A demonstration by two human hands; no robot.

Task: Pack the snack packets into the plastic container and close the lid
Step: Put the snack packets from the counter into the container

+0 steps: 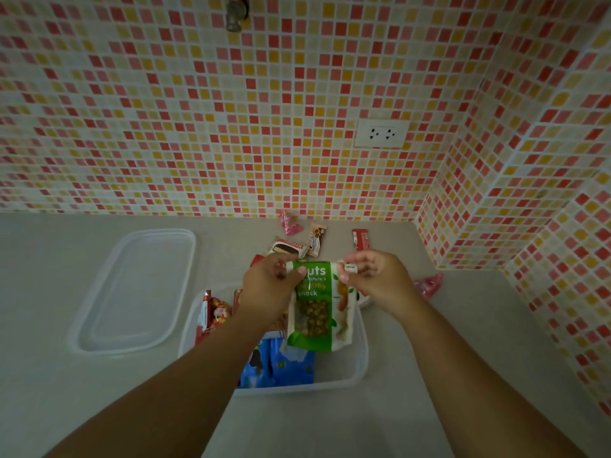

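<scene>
Container (358,365): open before us; blue packet (284,365) and red packets (211,315) inside.
Nuts pouch (314,312): we hold it above the container.
Left hand (267,285): pinches pouch's top corner.
Right hand (373,276): pinches other corner.
Lid (139,289): at 9 o'clock.
Loose packets (297,242): at 12 o'clock.

Green nut pouch (315,305), held above container: partial white word "uts"; beneath it small line ending "nature's"; yellow "…lthy"; white "nack". Lettering on packets at counter's back edge, and on packets inside container, too small to read.
</scene>
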